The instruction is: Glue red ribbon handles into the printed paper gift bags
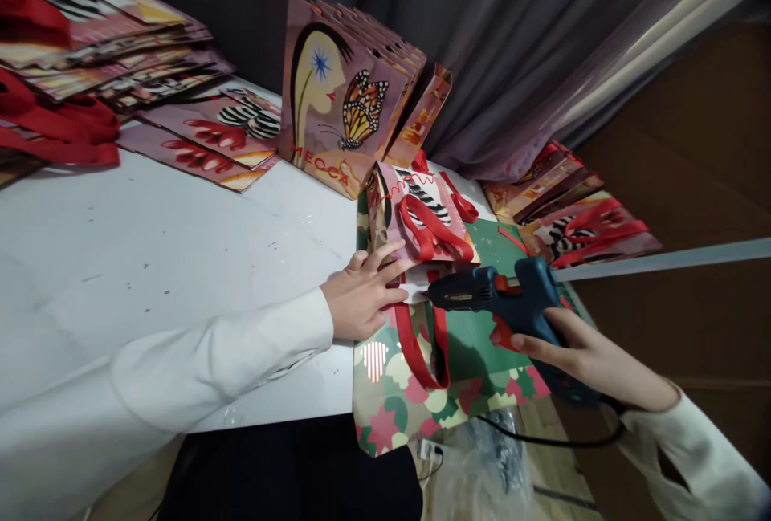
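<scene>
My right hand (581,352) grips the handle of a dark blue glue gun (524,292), a finger at its red trigger. The nozzle points left, close to the white inner flap of a printed paper bag (415,208) with a zebra-stripe picture. My left hand (365,292) lies on the bag's near edge with its fingers stretched out and spread, just left of the nozzle. One red ribbon handle (446,236) loops over the bag's face, and another red ribbon (415,348) hangs toward me. Whether the nozzle touches the flap, I cannot tell.
A green patterned sheet (422,417) lies under the bag on the white table (241,248). Upright MECCA bags (355,95) stand behind. Stacked bags (120,31) and red ribbons (60,124) are at left; finished-looking bags (590,232) at right. The gun's black cord (542,438) trails below.
</scene>
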Motion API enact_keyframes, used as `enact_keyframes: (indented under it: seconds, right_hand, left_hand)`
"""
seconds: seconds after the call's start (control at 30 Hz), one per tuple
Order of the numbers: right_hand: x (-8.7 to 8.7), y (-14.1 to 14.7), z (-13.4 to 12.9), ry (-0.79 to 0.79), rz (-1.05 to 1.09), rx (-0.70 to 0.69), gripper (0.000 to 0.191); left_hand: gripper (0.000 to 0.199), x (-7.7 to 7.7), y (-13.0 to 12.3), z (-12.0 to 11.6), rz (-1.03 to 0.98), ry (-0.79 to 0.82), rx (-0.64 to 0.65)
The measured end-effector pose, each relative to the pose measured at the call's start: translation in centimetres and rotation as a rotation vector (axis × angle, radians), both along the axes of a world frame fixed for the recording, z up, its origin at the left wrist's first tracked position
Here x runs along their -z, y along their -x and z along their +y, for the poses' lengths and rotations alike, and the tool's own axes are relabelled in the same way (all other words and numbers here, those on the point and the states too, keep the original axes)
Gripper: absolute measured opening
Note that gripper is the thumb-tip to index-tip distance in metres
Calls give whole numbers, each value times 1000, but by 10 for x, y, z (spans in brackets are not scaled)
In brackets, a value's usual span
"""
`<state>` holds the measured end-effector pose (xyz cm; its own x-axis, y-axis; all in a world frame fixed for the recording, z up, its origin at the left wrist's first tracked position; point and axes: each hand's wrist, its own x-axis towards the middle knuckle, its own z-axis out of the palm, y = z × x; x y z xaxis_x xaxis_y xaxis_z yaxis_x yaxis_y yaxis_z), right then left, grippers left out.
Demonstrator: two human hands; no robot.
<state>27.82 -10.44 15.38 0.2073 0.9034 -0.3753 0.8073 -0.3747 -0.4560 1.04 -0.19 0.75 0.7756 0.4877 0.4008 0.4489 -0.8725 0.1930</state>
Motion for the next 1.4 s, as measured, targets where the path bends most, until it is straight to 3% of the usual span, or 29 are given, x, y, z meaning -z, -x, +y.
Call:
enact_keyframes:
  seconds: [0.13, 0.27, 0.37, 0.47, 0.57, 0.73, 0.93, 1.07, 1.17, 1.27, 1.33, 1.4]
  right_hand:
    - [3, -28, -21, -101, 5, 203, 44]
    - [24, -71, -61, -301, 205, 563, 44]
    - [44, -104, -85, -399, 339, 677, 38]
    - [61, -128, -89, -438, 468, 789, 34]
    - [74, -138, -70, -430, 634, 891, 41]
    - [93, -146, -28, -355, 666, 801, 43]
    - [108, -146, -2, -300, 621, 745, 46]
    - [110, -149, 10, -321, 289, 599, 44]
    - [109, -150, 11, -308, -156, 392, 40]
    - [105, -130, 9, -405, -570, 241, 30]
    - [101, -102, 8, -540, -641, 142, 29]
    - [97, -68, 10, -621, -485, -55, 32]
  left_hand:
    - [37, 2, 1, 0, -12, -22, -1]
    - [34, 5, 0, 1, -22, -57, -12]
    - [29, 8, -1, 1, -38, -89, -24]
    - [26, 10, -2, 1, -52, -114, -38]
    - [24, 10, -2, 2, -56, -143, -37]
    - [15, 5, -4, 3, -120, -231, -92]
    - [17, 0, -4, 4, -155, -279, -160]
    - [16, 0, -4, 6, -161, -295, -154]
    - [17, 1, -4, 7, -155, -309, -154]
    - [19, 2, -5, 7, -140, -301, -167]
    - [19, 2, -5, 7, -139, -295, -169]
    - [18, 1, -5, 6, -136, -293, -169]
